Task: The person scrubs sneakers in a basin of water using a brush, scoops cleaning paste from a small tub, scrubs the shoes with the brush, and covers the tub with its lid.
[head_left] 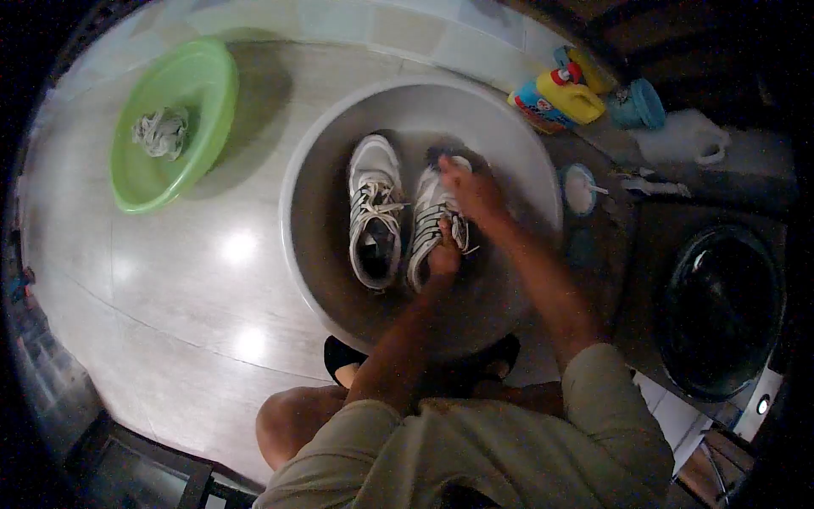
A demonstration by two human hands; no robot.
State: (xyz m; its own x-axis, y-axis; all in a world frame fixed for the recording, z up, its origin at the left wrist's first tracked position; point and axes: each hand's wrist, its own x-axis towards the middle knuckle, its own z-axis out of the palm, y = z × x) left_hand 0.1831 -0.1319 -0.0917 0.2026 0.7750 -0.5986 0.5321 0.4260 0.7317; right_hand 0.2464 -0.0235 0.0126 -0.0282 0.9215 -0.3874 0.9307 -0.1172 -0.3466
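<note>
A white sneaker with dark stripes (429, 199) lies in the wide grey basin (298, 259), toe pointing away from me. My left hand (444, 253) is closed around its ankle opening and laces. Over the toe, my right hand (477, 197) is closed, its fingers by a dark brush-like thing (437, 156) pressed against the shoe; the hand partly hides it. To the left, a matching sneaker (374, 182) lies untouched in the basin, its laces loose and its opening towards me.
A green basin (222, 102) holding a crumpled grey cloth (161, 132) stands at the upper left. At the right are a yellow detergent bottle (555, 100), a blue container (642, 105), a white jug (691, 136), a small tub (580, 188) and a black round lid-like object (722, 310).
</note>
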